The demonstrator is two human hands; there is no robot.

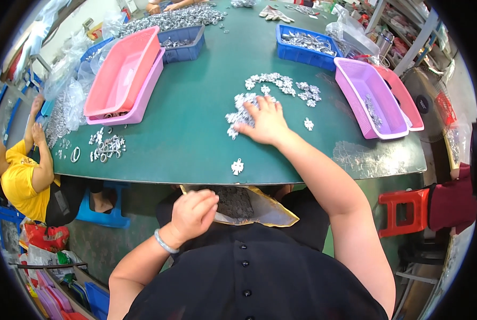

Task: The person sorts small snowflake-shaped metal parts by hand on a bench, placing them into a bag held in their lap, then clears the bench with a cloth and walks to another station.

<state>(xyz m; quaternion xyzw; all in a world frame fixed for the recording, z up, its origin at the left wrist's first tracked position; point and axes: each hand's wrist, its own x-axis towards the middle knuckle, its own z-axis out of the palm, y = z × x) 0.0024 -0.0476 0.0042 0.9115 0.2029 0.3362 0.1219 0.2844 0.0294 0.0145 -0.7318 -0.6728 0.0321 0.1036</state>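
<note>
My right hand (267, 122) lies over a pile of silvery cross-shaped metal pieces (241, 114) on the green table, fingers spread and pressing on them. Beyond it an arc of the same pieces (276, 80) is spread out. One single cross piece (237, 166) lies near the table's front edge, and another cross piece (308, 124) rests to the right of my hand. Below the table edge, my left hand (195, 214) is closed, fingers curled, at the left side of an open bag (270, 208) on my lap. Dark grey contents (235, 204) show inside the bag. What the left fingers hold is hidden.
Stacked pink baskets (124, 80) stand at left, a purple basket (364, 96) at right. Blue bins (308, 41) hold metal parts. Loose rings and pieces (109, 148) lie at front left. A person in a yellow shirt (22, 165) sits left; a red stool (404, 212) stands right.
</note>
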